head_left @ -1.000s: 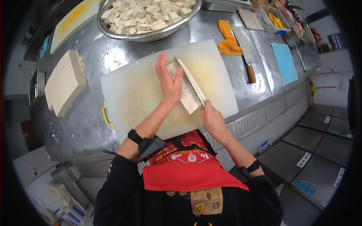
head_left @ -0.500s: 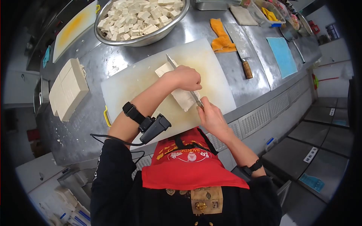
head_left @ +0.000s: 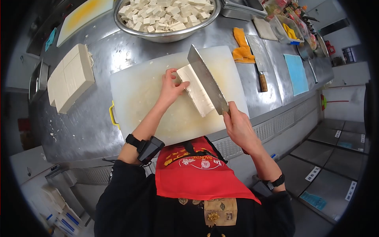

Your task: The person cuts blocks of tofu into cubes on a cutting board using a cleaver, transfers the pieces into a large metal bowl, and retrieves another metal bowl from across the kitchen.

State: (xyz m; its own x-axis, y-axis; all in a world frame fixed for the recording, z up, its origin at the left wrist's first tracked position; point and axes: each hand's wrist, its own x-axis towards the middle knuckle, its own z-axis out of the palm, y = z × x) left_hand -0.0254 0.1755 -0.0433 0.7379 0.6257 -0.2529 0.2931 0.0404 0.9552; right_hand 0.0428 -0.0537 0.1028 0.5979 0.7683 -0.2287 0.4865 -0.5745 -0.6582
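Observation:
My right hand (head_left: 240, 124) is closed around the handle of a cleaver (head_left: 209, 81). Its broad blade stands on edge along the right side of a long white tofu block (head_left: 195, 91). My left hand (head_left: 172, 89) is at the block's left side, thumb and fingers spread apart, with the tips touching the tofu near its far end. The tofu lies on a white cutting board (head_left: 138, 114) with a yellow handle. Any cut along the blade is hidden behind it.
A steel bowl (head_left: 166, 37) of tofu cubes stands behind the board. To the left lies a larger tofu slab (head_left: 71, 77). On the right are an orange cloth (head_left: 242, 49), a second cleaver (head_left: 258, 55), a blue cloth (head_left: 296, 75) and a plastic bin (head_left: 290, 29).
My left hand has moved off the top of the tofu to its left side, and its fingers have spread. The cleaver, earlier seen edge-on under the hand, now shows its blade face beside the block.

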